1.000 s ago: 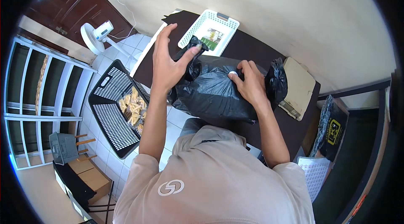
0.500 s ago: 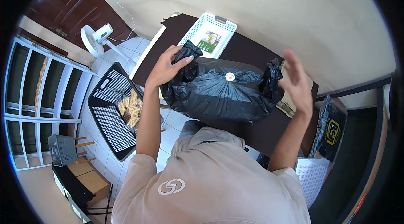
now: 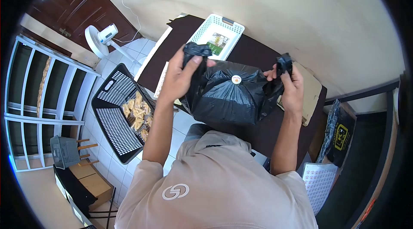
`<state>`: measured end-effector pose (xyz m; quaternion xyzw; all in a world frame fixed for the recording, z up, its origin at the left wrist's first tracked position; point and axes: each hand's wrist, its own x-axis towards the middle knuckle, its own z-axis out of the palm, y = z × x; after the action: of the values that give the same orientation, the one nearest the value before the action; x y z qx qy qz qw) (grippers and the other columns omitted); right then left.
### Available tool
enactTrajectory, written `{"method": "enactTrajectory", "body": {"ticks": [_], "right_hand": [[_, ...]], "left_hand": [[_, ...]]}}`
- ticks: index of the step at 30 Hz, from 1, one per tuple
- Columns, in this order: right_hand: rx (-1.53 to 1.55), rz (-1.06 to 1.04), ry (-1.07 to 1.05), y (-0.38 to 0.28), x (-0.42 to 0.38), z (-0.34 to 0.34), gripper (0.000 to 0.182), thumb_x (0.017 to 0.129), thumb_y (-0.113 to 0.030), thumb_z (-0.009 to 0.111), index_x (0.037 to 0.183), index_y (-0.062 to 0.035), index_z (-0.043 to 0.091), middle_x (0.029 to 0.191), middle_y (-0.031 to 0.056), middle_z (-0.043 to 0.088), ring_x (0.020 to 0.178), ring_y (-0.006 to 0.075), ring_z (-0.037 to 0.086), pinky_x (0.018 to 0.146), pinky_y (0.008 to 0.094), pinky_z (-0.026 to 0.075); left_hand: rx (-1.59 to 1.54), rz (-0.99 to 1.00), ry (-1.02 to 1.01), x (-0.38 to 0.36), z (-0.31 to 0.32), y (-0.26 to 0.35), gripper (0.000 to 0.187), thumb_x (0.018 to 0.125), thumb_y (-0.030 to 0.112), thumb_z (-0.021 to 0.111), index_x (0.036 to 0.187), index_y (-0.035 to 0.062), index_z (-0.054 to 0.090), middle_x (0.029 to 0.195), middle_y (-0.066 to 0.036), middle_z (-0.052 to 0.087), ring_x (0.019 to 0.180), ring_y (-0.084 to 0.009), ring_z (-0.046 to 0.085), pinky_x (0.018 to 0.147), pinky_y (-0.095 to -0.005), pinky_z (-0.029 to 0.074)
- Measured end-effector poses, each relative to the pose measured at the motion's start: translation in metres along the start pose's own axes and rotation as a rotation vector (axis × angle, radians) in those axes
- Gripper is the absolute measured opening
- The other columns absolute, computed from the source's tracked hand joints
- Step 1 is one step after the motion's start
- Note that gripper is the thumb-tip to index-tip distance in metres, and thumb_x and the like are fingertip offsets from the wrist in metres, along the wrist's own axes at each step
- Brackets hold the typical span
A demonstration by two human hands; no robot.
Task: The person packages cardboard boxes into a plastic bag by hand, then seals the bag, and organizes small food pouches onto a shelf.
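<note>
A bulky black plastic bag [image 3: 228, 104] stands over the dark tabletop, with a round white sticker [image 3: 236, 79] where its folds gather. My left hand [image 3: 180, 74] grips the bag's left handle, the bunched plastic rising above the thumb. On the other side, my right hand [image 3: 291, 87] has its fingers closed round the right handle. Both handles are pulled upward at the bag's two ends. What is inside the bag is hidden.
Behind the bag, a white basket [image 3: 235, 26] holds a green-printed packet. Flat cardboard [image 3: 310, 89] lies at the table's right. A black crate [image 3: 112, 121] with packaged snacks stands on the floor at left, near a white fan [image 3: 97, 42].
My right hand, which was apart from the bag, has closed on the right handle. The left handle is drawn higher, and the bag looks narrower, its ends pulled in.
</note>
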<state>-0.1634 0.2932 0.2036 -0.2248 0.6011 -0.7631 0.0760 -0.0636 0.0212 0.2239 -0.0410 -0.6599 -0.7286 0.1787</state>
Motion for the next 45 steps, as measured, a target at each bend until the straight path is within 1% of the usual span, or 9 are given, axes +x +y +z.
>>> {"method": "enactTrajectory", "body": {"ticks": [9,13,19,24,28,30,33,35,45], "right_hand": [[-0.193,-0.015,-0.094,-0.012,-0.002,0.048,0.014,0.087,0.006,0.050,0.093,0.0053,0.063,0.083,0.0044,0.063,0.076,0.0089,0.059,0.071,0.0248,0.049],[-0.139,-0.029,-0.036,-0.003,-0.002,0.063,0.015,0.087,0.007,0.052,0.100,0.0041,0.057,0.080,0.0040,0.060,0.068,0.0073,0.057,0.062,0.0228,0.048],[0.014,0.038,0.304,0.001,0.005,0.075,0.016,0.089,0.005,0.051,0.096,-0.0057,0.042,0.079,0.0039,0.053,0.052,0.0065,0.049,0.044,0.0205,0.040],[-0.263,-0.090,0.198,0.010,0.006,0.080,0.010,0.083,0.003,0.059,0.090,0.0011,0.052,0.083,0.0021,0.054,0.076,0.0073,0.054,0.067,0.0237,0.046],[-0.280,-0.224,0.182,0.007,0.004,0.084,0.010,0.083,-0.001,0.064,0.092,0.0037,0.061,0.092,0.0072,0.056,0.076,0.0121,0.057,0.068,0.0258,0.046],[-0.402,-0.273,0.213,0.001,0.003,0.081,0.011,0.083,-0.002,0.065,0.092,0.0036,0.062,0.090,0.0073,0.057,0.076,0.0122,0.057,0.068,0.0258,0.046],[-0.551,-0.308,0.210,-0.015,0.001,0.082,0.010,0.087,-0.005,0.065,0.092,0.0026,0.063,0.083,0.0040,0.058,0.075,0.0088,0.054,0.066,0.0243,0.044],[-0.331,-0.079,0.168,-0.021,-0.002,0.086,0.009,0.092,-0.008,0.061,0.092,0.0015,0.063,0.078,0.0003,0.055,0.073,0.0063,0.049,0.065,0.0230,0.042],[-0.323,0.073,0.017,-0.032,0.001,0.095,0.040,0.087,-0.007,0.067,0.117,-0.0027,0.041,0.090,0.0078,0.060,0.086,0.0120,0.058,0.072,0.0245,0.047]], "left_hand": [[0.396,0.191,-0.063,0.001,0.049,-0.006,0.019,0.084,0.002,0.062,0.101,-0.0079,0.059,0.086,-0.018,0.062,0.080,-0.0243,0.063,0.074,-0.0311,0.047],[0.390,0.099,-0.086,0.000,0.056,-0.005,0.016,0.085,-0.003,0.060,0.100,-0.0082,0.061,0.095,-0.012,0.064,0.092,-0.0157,0.060,0.082,-0.0276,0.045],[0.299,0.072,-0.051,-0.002,0.059,-0.010,0.019,0.084,-0.005,0.060,0.102,-0.0094,0.062,0.101,-0.013,0.063,0.092,-0.0160,0.060,0.083,-0.0277,0.046],[0.508,0.310,-0.001,0.002,0.059,-0.001,0.031,0.078,-0.004,0.065,0.109,-0.0012,0.068,0.104,-0.015,0.060,0.098,-0.0194,0.059,0.083,-0.0289,0.046],[0.725,0.323,0.137,-0.002,0.061,0.015,0.036,0.075,-0.003,0.067,0.110,0.0054,0.071,0.102,-0.014,0.060,0.099,-0.0207,0.058,0.080,-0.0299,0.046],[0.755,0.262,0.158,0.000,0.059,0.022,0.032,0.075,-0.001,0.069,0.106,0.0042,0.071,0.084,-0.013,0.056,0.070,-0.0251,0.053,0.066,-0.0329,0.044],[0.575,0.214,0.129,0.003,0.059,0.016,0.033,0.075,-0.003,0.067,0.107,0.0029,0.070,0.080,-0.014,0.057,0.067,-0.0247,0.055,0.062,-0.0326,0.043],[0.563,0.242,0.128,0.003,0.062,0.015,0.033,0.076,-0.004,0.065,0.108,0.0009,0.069,0.077,-0.014,0.058,0.066,-0.0256,0.057,0.062,-0.0319,0.045],[0.479,0.213,-0.016,-0.017,0.076,0.007,0.073,0.076,-0.003,0.063,0.142,0.0041,0.033,0.113,-0.019,0.061,0.105,-0.0311,0.060,0.088,-0.0385,0.047]]}}
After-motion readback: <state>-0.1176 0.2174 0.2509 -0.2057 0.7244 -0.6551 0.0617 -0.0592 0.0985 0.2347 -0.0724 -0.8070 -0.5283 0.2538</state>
